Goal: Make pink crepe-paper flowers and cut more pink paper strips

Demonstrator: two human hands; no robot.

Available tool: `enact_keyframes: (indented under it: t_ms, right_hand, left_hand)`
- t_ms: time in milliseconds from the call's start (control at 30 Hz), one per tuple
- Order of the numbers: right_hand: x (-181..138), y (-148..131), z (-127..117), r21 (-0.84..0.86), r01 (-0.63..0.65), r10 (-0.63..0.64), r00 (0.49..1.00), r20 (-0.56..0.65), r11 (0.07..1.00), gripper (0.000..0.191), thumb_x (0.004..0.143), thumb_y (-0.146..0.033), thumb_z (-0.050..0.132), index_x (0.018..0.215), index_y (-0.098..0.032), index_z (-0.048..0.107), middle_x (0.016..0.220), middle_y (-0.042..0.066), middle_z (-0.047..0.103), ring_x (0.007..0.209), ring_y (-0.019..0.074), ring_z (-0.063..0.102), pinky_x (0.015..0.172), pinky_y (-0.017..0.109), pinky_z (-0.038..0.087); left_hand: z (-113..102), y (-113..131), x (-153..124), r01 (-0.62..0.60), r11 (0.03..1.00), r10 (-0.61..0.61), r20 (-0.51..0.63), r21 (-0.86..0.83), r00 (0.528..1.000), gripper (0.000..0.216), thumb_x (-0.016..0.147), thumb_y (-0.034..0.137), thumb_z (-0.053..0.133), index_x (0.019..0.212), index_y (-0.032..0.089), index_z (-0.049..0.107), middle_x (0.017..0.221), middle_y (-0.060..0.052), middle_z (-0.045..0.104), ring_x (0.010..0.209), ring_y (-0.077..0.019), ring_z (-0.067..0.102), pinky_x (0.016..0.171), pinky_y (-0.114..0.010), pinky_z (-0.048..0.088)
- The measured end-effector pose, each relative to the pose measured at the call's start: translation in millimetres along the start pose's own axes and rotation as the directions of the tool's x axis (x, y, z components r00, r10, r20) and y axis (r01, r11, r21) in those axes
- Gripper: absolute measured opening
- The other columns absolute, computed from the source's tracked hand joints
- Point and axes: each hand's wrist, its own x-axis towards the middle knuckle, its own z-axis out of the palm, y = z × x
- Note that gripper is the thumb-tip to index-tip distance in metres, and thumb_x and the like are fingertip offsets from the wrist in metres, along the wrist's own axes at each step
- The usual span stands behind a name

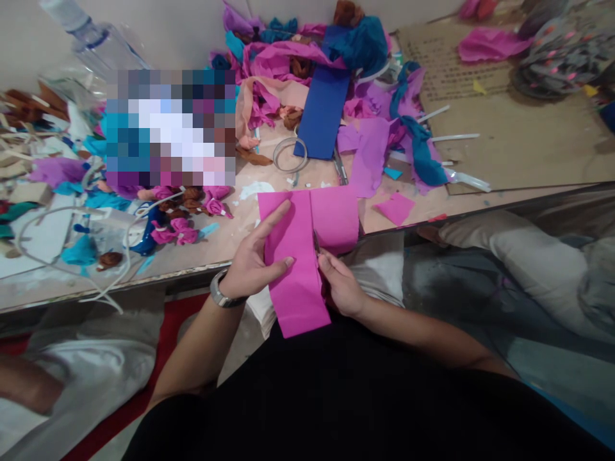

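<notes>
A bright pink sheet of crepe-like paper (295,256) hangs over the table's front edge, towards my lap. My left hand (259,256) holds its left side, with the thumb and index finger lying on top; the other fingers are partly hidden. A long edge runs down the sheet, and a wider pink part (335,218) lies to its right. At that edge my right hand (342,285) is closed around what look like scissors (316,242). Only a thin dark blade shows, touching the paper; the handles are hidden by my fingers.
Beyond the paper lie a blue strip (323,115), a tape ring (289,155), a metal cutter (341,168) and purple paper (369,153). Cardboard (519,153) covers the right side. Paper flowers (180,230) and a white cable (72,208) lie left. Other people sit on both sides.
</notes>
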Motion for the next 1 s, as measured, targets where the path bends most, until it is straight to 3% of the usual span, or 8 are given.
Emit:
enact_keyframes:
  t_ms: [567, 1000]
  right_hand:
    - [-1.0, 1.4, -0.3, -0.016, -0.009, 0.008, 1.000, -0.016, 1.000, 0.065, 0.091, -0.077, 0.066, 0.135, -0.030, 0.062, 0.074, -0.002, 0.063, 0.074, 0.0195, 0.065, 0.065, 0.032, 0.055]
    - [-1.0, -3.7, 1.6, 0.017, -0.020, 0.021, 0.999, -0.024, 1.000, 0.066, 0.089, -0.077, 0.068, 0.135, -0.030, 0.059, 0.072, -0.004, 0.061, 0.069, 0.0180, 0.062, 0.062, 0.031, 0.052]
  left_hand:
    - [0.1, -0.1, -1.6, 0.034, 0.999, -0.035, -0.006, -0.040, 0.999, 0.098, 0.082, 0.038, 0.090, 0.166, 0.032, 0.039, 0.175, -0.008, 0.036, 0.164, -0.0364, 0.029, 0.139, -0.058, 0.021]
    - [5.6, 3.3, -2.9, -0.023, 1.000, 0.023, 0.005, 0.009, 1.000, 0.097, 0.084, 0.041, 0.088, 0.167, 0.033, 0.039, 0.174, -0.007, 0.036, 0.164, -0.0353, 0.030, 0.139, -0.055, 0.023]
